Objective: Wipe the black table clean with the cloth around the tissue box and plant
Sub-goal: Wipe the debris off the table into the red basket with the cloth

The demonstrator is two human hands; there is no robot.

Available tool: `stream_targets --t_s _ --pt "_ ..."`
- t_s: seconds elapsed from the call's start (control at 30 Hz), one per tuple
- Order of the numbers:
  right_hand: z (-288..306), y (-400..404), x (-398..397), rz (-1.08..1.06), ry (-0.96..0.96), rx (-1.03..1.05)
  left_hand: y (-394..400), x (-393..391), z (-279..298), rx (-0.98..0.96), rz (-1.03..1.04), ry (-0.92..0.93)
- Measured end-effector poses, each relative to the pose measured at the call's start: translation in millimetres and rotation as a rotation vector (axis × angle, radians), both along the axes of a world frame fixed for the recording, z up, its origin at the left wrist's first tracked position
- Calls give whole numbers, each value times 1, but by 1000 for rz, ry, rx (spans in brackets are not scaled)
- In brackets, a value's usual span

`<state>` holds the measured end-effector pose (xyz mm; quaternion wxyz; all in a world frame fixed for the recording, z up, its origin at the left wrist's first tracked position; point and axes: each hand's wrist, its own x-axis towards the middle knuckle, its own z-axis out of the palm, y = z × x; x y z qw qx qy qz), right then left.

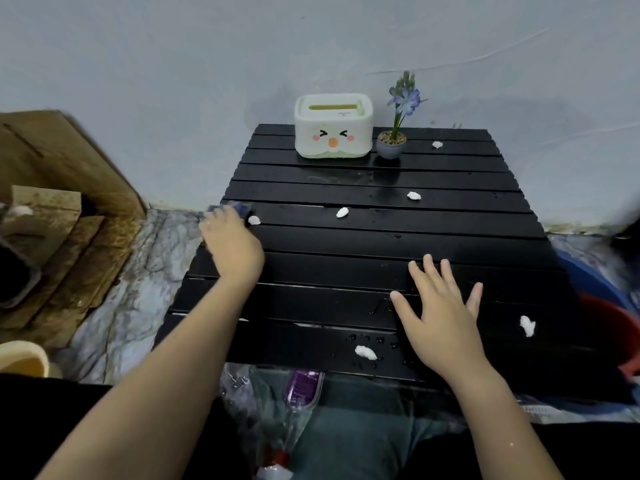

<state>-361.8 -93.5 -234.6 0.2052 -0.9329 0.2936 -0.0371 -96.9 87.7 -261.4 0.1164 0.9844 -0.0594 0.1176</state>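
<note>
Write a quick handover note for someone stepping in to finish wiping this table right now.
Left hand: pressing the blue cloth at the black table's left edge.
Right hand: flat and open on the near slats, holding nothing.
Tissue box and potted plant stand at the back, side by side.
Done: not clear how much is wiped.
Left: six white tissue scraps, e.g., and water droplets near the front remain; wipe around box and plant.

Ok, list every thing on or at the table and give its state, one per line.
Left hand: pressing a blue cloth at the table's left edge.
Right hand: flat, fingers spread, holding nothing.
Black table: wet, droplets near the front, white bits scattered.
Tissue box: upright at the back, no tissue showing.
Plant: upright in its pot, right of the box.
</note>
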Motion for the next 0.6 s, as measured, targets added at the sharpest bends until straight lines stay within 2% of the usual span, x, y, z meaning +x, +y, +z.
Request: stream_targets --t_s 0.07,0.13,0.23,0.3,0.37,0.47,0.53,0.6 --pt "-1 1 1 -6 0 -9 -29 -30 4 -81 -187 -17" --pt "-1 2 2 -14 3 -9 -61 -66 12 -245 -362 74" --pt "0 1 1 -10 -7 4 -92 -100 30 -603 -555 377" --pt "1 0 0 1 -14 18 -95 -90 41 -905 -572 547" --pt "1 -1 -1 9 -27 30 -84 -62 46 -1036 -489 488" --pt "0 -1 -1 6 -34 28 -51 -5 48 -895 -359 218" --pt "0 0 -1 6 -32 24 -23 31 35 -657 -279 153" --pt "-1 0 -1 6 -38 27 -4 57 13 -302 -215 156"
